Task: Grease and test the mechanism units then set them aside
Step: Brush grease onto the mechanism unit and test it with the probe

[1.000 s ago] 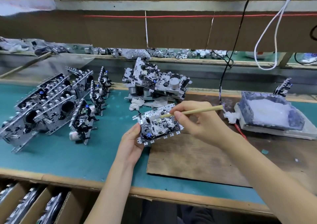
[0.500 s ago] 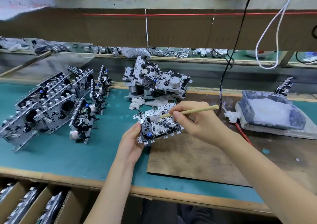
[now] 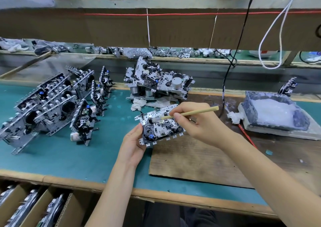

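Observation:
My left hand [image 3: 132,144] grips a metal mechanism unit [image 3: 159,128] by its left edge, holding it tilted above the bench, face up. My right hand [image 3: 198,122] pinches a bamboo-handled brush [image 3: 196,112], whose white greasy tip touches the upper part of the unit. A tub of white grease [image 3: 272,112] sits to the right. A pile of units [image 3: 158,80] lies behind my hands. Several units [image 3: 48,103] stand in rows on the left.
A brown board [image 3: 194,159] lies on the teal mat [image 3: 60,153] under my right forearm. Crumpled tissue [image 3: 139,104] lies by the pile. A black cable [image 3: 229,67] and white cable [image 3: 271,35] hang at right. Cardboard boxes [image 3: 33,207] with units sit below the bench edge.
The brush tip has shifted slightly left across the top of the unit. The unit and my left hand stay almost still.

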Available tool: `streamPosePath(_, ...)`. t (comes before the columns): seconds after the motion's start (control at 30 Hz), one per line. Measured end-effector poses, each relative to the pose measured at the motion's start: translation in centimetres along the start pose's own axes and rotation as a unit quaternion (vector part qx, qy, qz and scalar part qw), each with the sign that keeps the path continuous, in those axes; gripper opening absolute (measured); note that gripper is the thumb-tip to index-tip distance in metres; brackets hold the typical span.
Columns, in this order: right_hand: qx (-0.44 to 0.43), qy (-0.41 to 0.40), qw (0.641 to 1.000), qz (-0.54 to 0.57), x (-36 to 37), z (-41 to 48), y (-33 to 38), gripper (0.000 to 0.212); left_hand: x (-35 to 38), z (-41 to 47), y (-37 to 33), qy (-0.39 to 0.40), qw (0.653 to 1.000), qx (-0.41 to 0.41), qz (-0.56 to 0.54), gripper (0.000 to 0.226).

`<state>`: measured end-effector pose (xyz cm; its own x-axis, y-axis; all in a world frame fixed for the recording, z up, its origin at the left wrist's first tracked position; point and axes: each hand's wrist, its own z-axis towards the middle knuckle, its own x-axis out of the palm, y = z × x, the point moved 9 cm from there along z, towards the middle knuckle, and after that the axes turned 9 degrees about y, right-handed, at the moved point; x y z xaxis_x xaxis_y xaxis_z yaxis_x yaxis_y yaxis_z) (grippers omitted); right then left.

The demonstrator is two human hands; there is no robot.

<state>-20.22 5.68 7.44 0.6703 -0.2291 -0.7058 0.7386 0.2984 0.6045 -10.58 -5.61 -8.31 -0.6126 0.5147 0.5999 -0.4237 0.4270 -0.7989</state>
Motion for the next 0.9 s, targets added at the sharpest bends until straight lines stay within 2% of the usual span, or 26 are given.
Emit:
streamPosePath(0.13,-0.068,-0.095,0.993,-0.028,-1.7,-0.4,1.8,0.021,-0.3,0.0,0.1,-0.009,1.000,-0.003,-0.002,0.026)
streamPosePath(0.2,-0.109,-0.102,0.984,-0.093,-1.6,-0.2,2.9,0.028,-0.4,0.0,0.0,-0.012,1.000,-0.001,-0.001,0.026)
streamPosePath(0.27,-0.080,-0.008,0.977,-0.196,0.5,0.9,2.2,0.037,-0.2,0.0,-0.1,-0.005,1.000,0.004,-0.003,0.027)
streamPosePath(0.3,-0.029,0.072,0.961,-0.267,2.1,1.5,0.8,0.051,-0.1,0.0,-0.1,-0.001,1.000,0.007,-0.006,0.029)
streamPosePath(0.33,0.021,0.147,0.930,-0.337,3.5,1.8,-0.9,0.069,-0.1,0.0,-0.2,0.003,1.000,0.009,-0.007,0.031)
streamPosePath(0.4,0.062,0.225,0.878,-0.417,5.2,2.1,-2.8,0.094,0.0,-0.1,-0.2,0.009,1.000,0.013,-0.005,0.035)
streamPosePath(0.47,0.067,0.244,0.871,-0.420,5.9,2.5,-3.3,0.102,0.1,-0.1,-0.3,0.014,1.000,0.019,-0.006,0.037)
streamPosePath(0.67,0.045,0.240,0.868,-0.433,5.8,3.3,-3.2,0.098,0.0,-0.2,-0.2,0.017,1.000,0.013,0.002,0.039)
streamPosePath(0.73,0.045,0.253,0.876,-0.409,5.6,3.1,-3.1,0.101,0.0,-0.2,-0.3,0.013,1.000,0.013,-0.002,0.040)
streamPosePath(0.8,0.034,0.211,0.920,-0.328,4.7,2.9,-2.5,0.094,-0.1,-0.2,-0.4,0.005,1.000,0.019,-0.008,0.037)
streamPosePath(0.87,0.006,0.105,0.981,-0.164,2.6,2.9,-0.8,0.058,-0.3,-0.1,-0.4,-0.005,1.000,0.021,-0.018,0.030)
streamPosePath(0.9,0.003,0.059,0.994,-0.095,1.5,2.7,-0.4,0.040,-0.4,-0.1,-0.4,-0.010,0.999,0.021,-0.023,0.029)
